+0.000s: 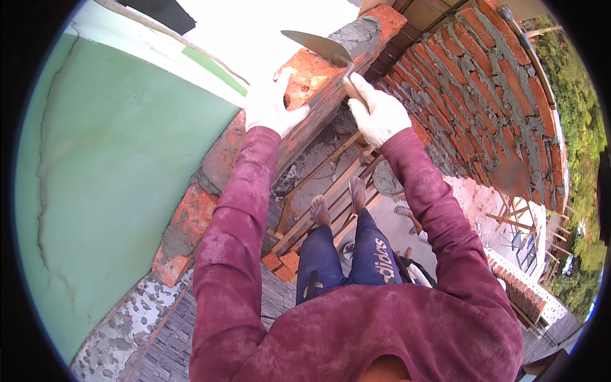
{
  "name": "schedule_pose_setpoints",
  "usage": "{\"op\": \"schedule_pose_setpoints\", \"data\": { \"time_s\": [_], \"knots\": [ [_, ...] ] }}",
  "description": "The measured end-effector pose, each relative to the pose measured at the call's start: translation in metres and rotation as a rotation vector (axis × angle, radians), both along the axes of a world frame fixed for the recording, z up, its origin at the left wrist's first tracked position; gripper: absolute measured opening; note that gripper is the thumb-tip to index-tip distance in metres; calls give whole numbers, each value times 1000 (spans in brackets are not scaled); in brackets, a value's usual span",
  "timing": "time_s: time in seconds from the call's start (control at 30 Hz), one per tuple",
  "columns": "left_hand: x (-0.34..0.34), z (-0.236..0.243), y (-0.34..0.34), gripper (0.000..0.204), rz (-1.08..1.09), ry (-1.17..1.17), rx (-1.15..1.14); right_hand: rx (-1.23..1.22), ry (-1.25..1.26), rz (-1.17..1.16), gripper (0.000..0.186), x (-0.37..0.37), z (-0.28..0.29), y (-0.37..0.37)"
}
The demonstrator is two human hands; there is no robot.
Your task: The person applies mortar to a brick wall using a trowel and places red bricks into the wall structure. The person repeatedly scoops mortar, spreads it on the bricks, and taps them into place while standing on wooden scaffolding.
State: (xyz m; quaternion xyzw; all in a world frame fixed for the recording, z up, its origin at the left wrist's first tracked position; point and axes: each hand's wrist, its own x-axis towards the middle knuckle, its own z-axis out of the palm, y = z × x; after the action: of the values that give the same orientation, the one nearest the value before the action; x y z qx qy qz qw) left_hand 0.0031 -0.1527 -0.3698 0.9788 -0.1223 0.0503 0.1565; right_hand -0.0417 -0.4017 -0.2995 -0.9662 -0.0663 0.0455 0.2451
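My left hand (pixel 270 105), in a white glove, grips the near end of an orange holed brick (pixel 309 86) on top of a narrow brick wall (pixel 302 130), thumb and fingers apart around it. My gloved right hand (pixel 379 114) is closed on the handle of a metal trowel (pixel 321 44), whose blade lies over that brick. Grey mortar (pixel 363 35) covers the wall's far top.
A cracked green wall (pixel 114 159) borders the left, a mortared brick wall (pixel 477 95) the right. I stand high on wooden planks (pixel 340 226) near loose bricks (pixel 286 264). Another person's foot (pixel 404 213) shows below. Timber supports (pixel 512 216) and trees are at right.
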Motion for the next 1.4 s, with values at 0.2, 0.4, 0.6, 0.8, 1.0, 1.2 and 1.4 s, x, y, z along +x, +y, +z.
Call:
{"op": "schedule_pose_setpoints", "data": {
  "time_s": [0.2,0.4,0.6,0.8,1.0,1.2,1.4],
  "knots": [
    [-16,-15,27,87,110,26,-796,188,-288,-65,55,-18,11,-2],
    [-19,-1,24,92,-55,27,-236,-40,-57,-20,50,-2,-13,5],
    [-14,-6,19,93,-93,-25,-16,-58,-7,5,48,3,-6,12],
    [-12,-11,13,93,-146,-57,33,426,-103,-156,56,-48,-14,-50],
    [-16,-12,20,90,-110,-46,52,252,276,-624,30,-247,-105,-166],
    [-16,-8,8,91,-124,-34,-1,-105,808,-605,40,-327,-236,-230],
    [-24,-11,3,80,-183,-26,-1,-368,898,-612,30,-283,-356,-294]
  ]
}}
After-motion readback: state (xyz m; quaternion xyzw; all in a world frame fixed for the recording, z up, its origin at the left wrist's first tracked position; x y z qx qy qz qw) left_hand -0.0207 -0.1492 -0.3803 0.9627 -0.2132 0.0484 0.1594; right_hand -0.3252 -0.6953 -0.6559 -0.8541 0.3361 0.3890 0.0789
